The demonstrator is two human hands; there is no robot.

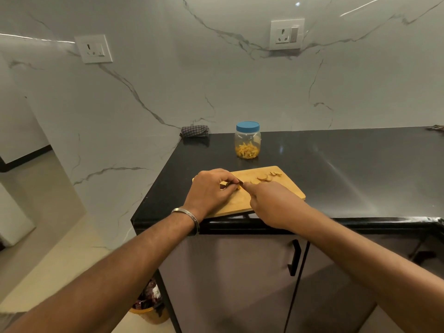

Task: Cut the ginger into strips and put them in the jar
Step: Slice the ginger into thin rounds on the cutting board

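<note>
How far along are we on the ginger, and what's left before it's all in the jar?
Partly done: the jar already holds strips, blue lid on. In hand: the left hand steadies a piece while the right hand cuts with the knife. Left: round slices on the cutting board still need stripping and jarring.

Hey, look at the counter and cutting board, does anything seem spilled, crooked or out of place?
Nothing spilled. The cutting board lies askew, its near corner past the counter edge. The jar holds strips but has its blue lid on, so it needs opening first.
</note>
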